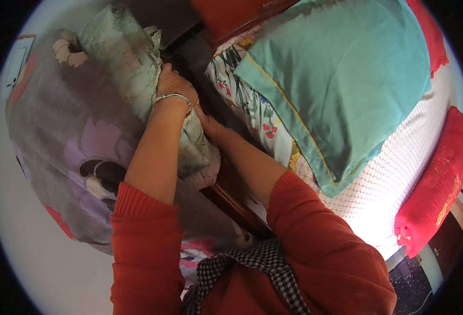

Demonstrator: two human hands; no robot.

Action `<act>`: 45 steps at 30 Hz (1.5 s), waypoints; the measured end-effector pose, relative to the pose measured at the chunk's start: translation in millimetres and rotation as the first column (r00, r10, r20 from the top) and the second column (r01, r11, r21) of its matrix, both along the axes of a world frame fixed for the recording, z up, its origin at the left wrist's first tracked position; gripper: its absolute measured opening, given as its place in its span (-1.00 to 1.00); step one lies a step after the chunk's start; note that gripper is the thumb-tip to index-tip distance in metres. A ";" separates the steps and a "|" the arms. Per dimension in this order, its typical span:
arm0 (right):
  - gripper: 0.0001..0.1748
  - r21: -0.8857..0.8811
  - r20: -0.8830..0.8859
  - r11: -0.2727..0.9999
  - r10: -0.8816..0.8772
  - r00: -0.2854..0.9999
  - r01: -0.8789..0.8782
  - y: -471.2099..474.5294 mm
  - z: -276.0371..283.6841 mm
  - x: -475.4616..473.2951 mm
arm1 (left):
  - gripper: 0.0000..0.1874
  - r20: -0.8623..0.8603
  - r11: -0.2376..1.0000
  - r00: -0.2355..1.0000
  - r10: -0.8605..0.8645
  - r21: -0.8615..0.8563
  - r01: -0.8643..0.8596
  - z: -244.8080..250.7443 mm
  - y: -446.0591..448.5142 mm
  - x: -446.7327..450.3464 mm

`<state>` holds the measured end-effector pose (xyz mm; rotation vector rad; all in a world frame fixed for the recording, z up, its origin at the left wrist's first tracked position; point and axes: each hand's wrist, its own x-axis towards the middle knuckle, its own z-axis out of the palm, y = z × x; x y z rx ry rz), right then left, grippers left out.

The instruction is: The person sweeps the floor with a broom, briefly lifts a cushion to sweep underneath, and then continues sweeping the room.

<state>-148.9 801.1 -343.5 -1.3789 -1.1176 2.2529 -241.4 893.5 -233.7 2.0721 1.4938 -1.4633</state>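
Note:
A pale green patterned pillow [125,59] with lace trim lies against a grey floral blanket [97,98]. My left hand [176,84], with a silver bangle at the wrist, grips the pillow's right edge; most of its fingers are hidden. Just below it, my right hand [212,126] holds the same edge, its fingertips out of sight behind my left wrist and the fabric. The pillow's lower end narrows to a pinkish scalloped border [202,173]. A dark wooden rail [235,204] runs under and beside it.
To the right, a teal pillow [345,82] with yellow piping rests on a white flowered pillow [271,126] and a checked bedspread [373,173]. A red rolled textile [432,185] lies at the bed's right edge. Red wooden furniture [231,15] stands at the top.

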 end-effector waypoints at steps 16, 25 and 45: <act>-0.34 0.071 -0.191 0.981 0.189 0.963 -0.179 -5.5 -22.9 -36.0 | -0.59 -0.071 0.998 0.997 0.031 -0.052 -0.035 -12.9 -7.4 -13.0; -0.23 -0.050 0.087 0.965 0.263 0.961 -0.259 17.0 7.9 -24.4 | -0.60 0.221 0.958 0.968 0.119 0.232 -0.171 44.9 -25.0 -8.2; 0.00 -0.164 -0.308 0.985 -0.099 0.946 0.050 182.3 40.8 -118.6 | -0.61 0.589 0.777 0.804 0.080 0.468 -0.421 121.6 -26.2 -84.6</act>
